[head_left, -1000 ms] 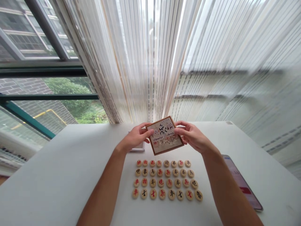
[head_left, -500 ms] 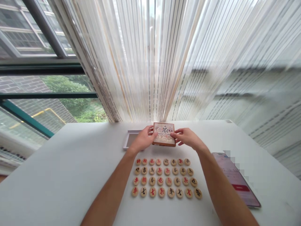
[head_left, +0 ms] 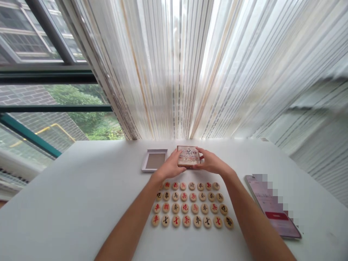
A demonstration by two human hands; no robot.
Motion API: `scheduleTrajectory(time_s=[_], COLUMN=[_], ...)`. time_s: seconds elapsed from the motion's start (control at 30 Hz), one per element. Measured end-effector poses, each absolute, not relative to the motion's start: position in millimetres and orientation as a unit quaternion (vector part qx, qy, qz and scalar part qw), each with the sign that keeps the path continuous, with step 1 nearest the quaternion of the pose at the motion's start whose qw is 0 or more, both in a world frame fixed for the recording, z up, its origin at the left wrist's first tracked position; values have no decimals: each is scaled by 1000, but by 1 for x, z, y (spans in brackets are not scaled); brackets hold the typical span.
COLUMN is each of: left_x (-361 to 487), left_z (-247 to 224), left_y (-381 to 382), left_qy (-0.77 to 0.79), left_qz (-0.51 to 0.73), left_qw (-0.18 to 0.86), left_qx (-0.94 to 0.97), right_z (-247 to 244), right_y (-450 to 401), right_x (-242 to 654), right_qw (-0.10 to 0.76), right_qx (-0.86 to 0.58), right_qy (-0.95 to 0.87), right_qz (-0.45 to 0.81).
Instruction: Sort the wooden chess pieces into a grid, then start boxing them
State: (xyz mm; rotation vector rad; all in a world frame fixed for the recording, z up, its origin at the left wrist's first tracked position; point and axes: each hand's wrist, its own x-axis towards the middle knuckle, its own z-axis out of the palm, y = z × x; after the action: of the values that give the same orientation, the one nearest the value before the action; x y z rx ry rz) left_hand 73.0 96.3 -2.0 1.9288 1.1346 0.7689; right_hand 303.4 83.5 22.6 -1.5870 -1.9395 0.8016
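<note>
A small Chinese chess box (head_left: 188, 158) with printed writing on its top is between my two hands, near the far side of the table. My left hand (head_left: 172, 166) grips its left side, fingers partly hidden behind it. From the right, my right hand (head_left: 210, 161) holds the opposite side, with the thumb near the front edge. Just left of my left hand lies an open, shallow white box part (head_left: 154, 150) with a grey-brown inside. Nearer to me, round wooden chess pieces (head_left: 193, 197) with red and black characters lie in rows between my forearms.
A phone-like device (head_left: 276, 215) with a lit pinkish screen, partly pixelated, lies right of my right forearm. The white table (head_left: 81, 203) ends at a string curtain (head_left: 174, 90). A window (head_left: 54, 94) is at the left.
The box's top has tipped flatter and the box appears lower, towards the table. My left hand has shifted right, uncovering the white box part. My right hand has closed in leftward.
</note>
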Motion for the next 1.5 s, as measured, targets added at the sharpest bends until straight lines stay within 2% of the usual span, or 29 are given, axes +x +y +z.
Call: scheduleTrajectory(time_s=[0.17, 0.3, 0.5, 0.67, 0.83, 1.0, 1.13, 1.33, 1.4, 1.5], left_x=[78, 66, 11, -37, -55, -54, -51, -31, -17, 4], left_z=[-9, 6, 38, 24, 3, 3, 26, 85, 101, 110], left_y=[95, 101, 115, 126, 135, 137, 130, 96, 74, 30], left_qy=[480, 496, 536, 659, 716, 740, 736, 679, 613, 540], left_qz=[298, 295, 267, 202, 139, 126, 169, 270, 300, 270], left_qw=[299, 236, 162, 120, 128, 125, 124, 146, 216, 295], left_qx=[769, 782, 785, 715, 672, 649, 643, 666, 698, 740], right_z=[23, 24, 20, 21, 43, 80, 98, 80, 73, 66], right_y=[83, 83, 86, 83, 73, 53, 35, 4, -14, -52], right_x=[300, 301, 299, 295, 297, 294, 287, 290, 293, 292], right_qw=[221, 213, 202, 203, 215, 277, 334, 389, 409, 430], right_qx=[-586, -595, -594, -597, -581, -523, -492, -496, -502, -479], right_qy=[-743, -743, -748, -749, -756, -766, -757, -728, -689, -635], right_qz=[235, 221, 216, 204, 211, 251, 271, 269, 325, 427])
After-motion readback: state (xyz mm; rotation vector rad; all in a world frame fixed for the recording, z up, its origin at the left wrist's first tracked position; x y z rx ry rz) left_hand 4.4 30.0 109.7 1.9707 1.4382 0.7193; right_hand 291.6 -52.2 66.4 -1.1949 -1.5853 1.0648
